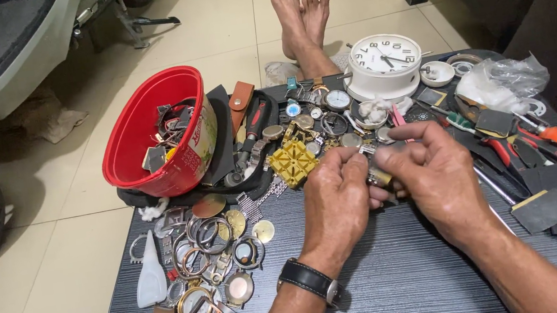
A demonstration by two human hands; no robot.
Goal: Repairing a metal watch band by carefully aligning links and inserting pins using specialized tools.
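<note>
Watch part [379,177], small gold-toned metal, pinched between fingertips of left hand [334,203] and right hand [433,174], both curled closed on it above dark table [396,271] near watch cases [210,260]; judged light, rigid, slippery, best gripped at edges.

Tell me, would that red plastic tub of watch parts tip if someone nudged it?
Probably. The red tub already leans on its side against a dark pouch, mouth toward the floor. Its rounded wall looks apt to rock, and the loose parts inside could slide out. It seems light, thin plastic.
</note>
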